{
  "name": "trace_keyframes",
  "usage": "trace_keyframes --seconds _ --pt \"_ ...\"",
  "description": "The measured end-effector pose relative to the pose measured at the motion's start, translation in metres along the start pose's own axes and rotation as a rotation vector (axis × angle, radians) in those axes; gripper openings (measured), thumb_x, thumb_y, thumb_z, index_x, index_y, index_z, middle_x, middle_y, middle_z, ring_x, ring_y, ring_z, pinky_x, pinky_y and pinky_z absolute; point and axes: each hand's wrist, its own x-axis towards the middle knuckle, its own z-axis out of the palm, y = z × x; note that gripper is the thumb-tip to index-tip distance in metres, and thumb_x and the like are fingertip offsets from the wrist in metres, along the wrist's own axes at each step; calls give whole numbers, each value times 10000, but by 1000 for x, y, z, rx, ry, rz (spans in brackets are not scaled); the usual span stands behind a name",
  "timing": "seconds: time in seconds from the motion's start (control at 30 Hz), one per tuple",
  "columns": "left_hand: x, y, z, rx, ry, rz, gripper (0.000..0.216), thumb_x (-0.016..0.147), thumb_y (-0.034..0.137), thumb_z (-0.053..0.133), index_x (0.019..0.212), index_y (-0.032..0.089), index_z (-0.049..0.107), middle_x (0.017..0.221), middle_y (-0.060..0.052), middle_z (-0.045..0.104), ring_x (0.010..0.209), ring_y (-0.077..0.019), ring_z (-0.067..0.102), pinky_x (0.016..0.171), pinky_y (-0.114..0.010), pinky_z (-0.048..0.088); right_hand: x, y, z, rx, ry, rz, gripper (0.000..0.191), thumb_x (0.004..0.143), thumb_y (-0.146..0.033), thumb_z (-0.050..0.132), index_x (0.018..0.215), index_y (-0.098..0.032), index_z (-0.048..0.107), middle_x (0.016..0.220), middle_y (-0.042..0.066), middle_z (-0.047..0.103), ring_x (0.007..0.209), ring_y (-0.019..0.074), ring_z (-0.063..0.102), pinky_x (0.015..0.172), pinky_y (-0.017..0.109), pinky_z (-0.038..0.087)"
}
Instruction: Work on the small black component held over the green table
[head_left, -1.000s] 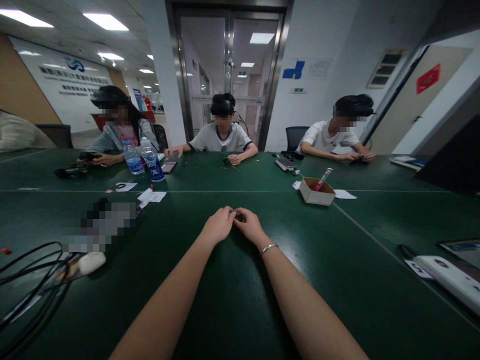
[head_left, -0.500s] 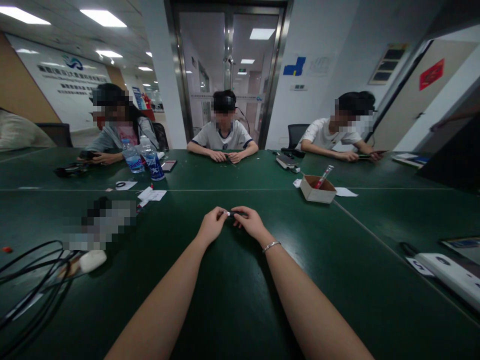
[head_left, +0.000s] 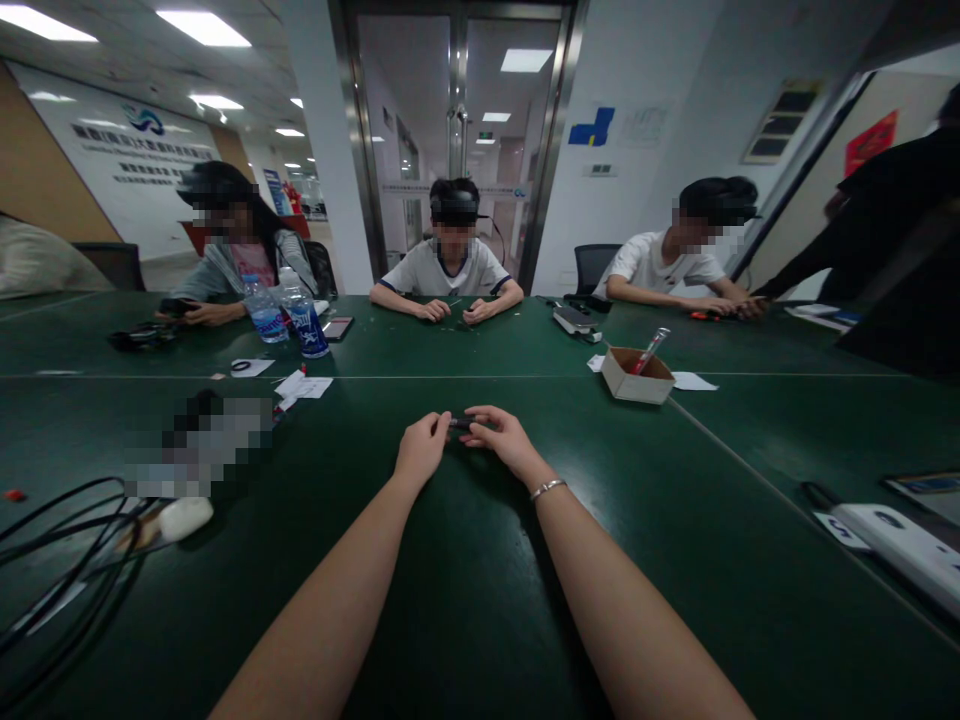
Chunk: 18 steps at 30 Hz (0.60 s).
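Above the green table [head_left: 480,560] in front of me, a small dark cylinder [head_left: 462,423] lies level between my two hands. Its exact kind is too small to make out. My left hand [head_left: 421,447] pinches the left end between thumb and fingertips. Around the right end are the thumb and fingers of my right hand [head_left: 508,442], the forefinger lying along the top. A silver bracelet [head_left: 548,489] circles my right wrist.
An open cardboard box [head_left: 637,388] holds a clear tube [head_left: 651,350]. Two bottles [head_left: 306,322] stand at back left, beyond papers [head_left: 306,388]. Black cables [head_left: 67,540] lie left, a white power strip [head_left: 900,545] right. Several people sit opposite; a dark-clothed person [head_left: 900,200] leans in right.
My right hand has shifted slightly right and its fingers have loosened a little; more of the cylinder shows. A dark-sleeved person has reached in at the far right.
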Motion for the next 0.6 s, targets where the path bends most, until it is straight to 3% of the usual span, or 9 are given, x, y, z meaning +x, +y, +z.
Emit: trace_keyframes --seconds 0.43,0.6 --pt "-2 6 -5 9 25 -57 533 906 615 370 681 194 609 629 -25 615 586 -178 562 582 -286 387 -3 -2 3 87 -18 26 375 705 -189 814 1037 -186 640 924 13 614 862 193 714 853 342 607" --pt "0 9 -4 67 34 -89 564 913 610 348 617 201 600 581 -17 601 561 -179 557 581 -295 360 -2 0 2 96 -32 11 407 675 -205 828 1032 -183 634 924 17 621 866 200 716 821 311 608"
